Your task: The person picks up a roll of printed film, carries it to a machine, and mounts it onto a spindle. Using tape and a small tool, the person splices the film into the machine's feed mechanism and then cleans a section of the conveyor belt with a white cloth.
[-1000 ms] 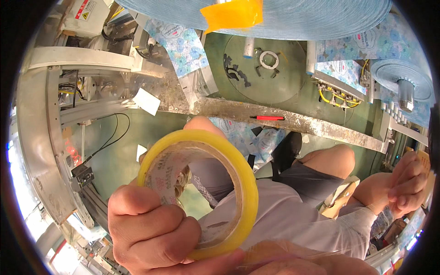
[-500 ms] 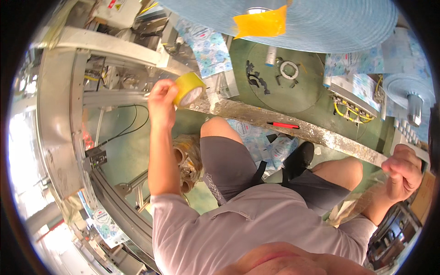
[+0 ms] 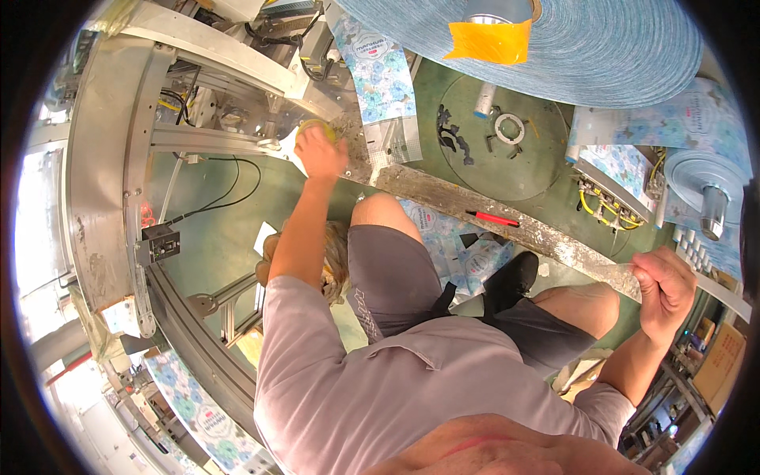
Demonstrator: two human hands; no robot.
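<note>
While left hand (image 3: 319, 152) grips yellow tape roll (image 3: 317, 127) | right hand (image 3: 663, 285) clenches grimy metal bar (image 3: 507, 224)

Rough metal bar (image 3: 507, 222) (grimy), glossy plastic tape (image 3: 313, 127)

A packaging factory floor: above the left hand (image 3: 321, 152) hangs a huge blue film roll (image 3: 554, 47), printed wrapper web (image 3: 380, 75) beside it (floral pattern), metal machine frame (image 3: 103, 158) to its left.
</note>
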